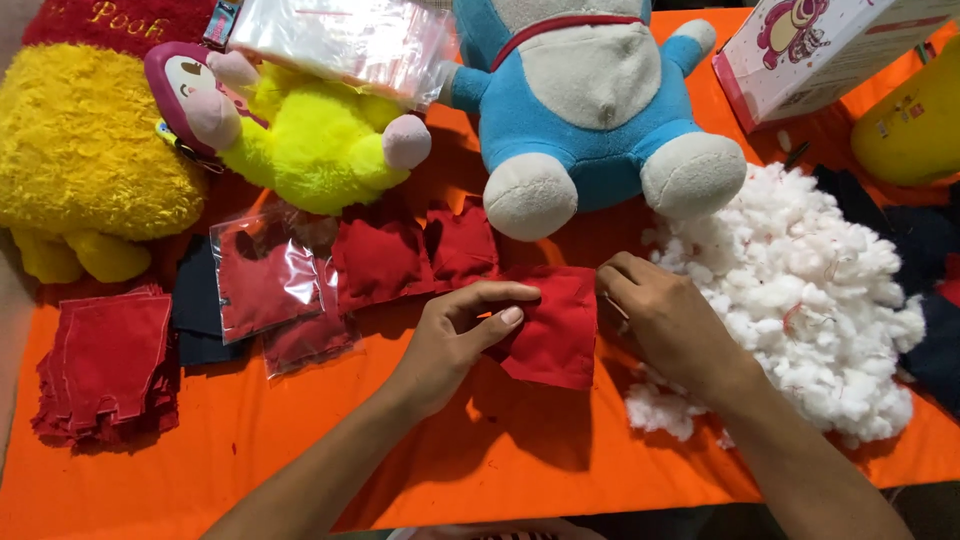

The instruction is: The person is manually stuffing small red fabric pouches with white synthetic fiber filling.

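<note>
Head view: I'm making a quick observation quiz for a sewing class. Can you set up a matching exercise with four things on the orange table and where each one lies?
Things:
1. red fabric pouch
2. white stuffing pile
3. stack of red fabric squares
4. blue plush toy

Places:
A. far left edge of the table
B. top centre, sitting upright
C. between the left hand and right hand
D. right of the right hand

Pairs: 1-C, 2-D, 3-A, 4-B

I note the blue plush toy [585, 100] is cut off at twelve o'clock; its head is unseen.
</note>
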